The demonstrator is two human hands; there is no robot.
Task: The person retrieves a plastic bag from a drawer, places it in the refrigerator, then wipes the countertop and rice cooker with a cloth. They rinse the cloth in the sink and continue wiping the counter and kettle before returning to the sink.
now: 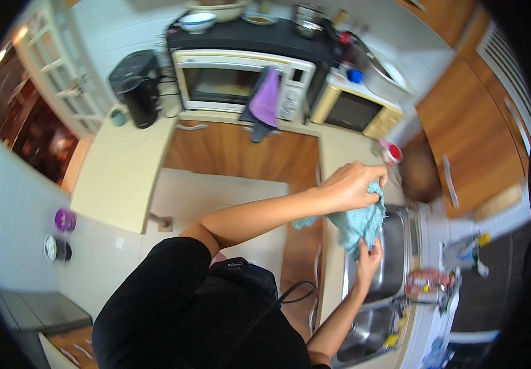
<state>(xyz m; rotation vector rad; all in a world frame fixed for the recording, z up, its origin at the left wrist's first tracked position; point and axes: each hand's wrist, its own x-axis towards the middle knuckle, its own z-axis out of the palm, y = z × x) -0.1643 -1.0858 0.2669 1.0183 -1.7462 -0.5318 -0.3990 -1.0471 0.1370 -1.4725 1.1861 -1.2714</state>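
Note:
A teal cloth (362, 221) is stretched between my two hands above the counter edge and the steel double sink (392, 258). My left hand (355, 184) grips its upper part, with the fingers curled over it. Lower down, my right hand (370, 258) pinches the cloth's bottom end between thumb and fingers. One loose corner of the cloth hangs out to the left, below my left forearm. Part of the cloth is hidden behind my left hand.
Beyond my left hand stands a jar with a red lid (392, 154). A small cream microwave (353, 110) sits in the corner, and a white oven (228, 85) with a purple towel (265, 99) is farther left. Bottles (429, 283) line the sink's back edge. A faucet (399, 304) reaches over the basins.

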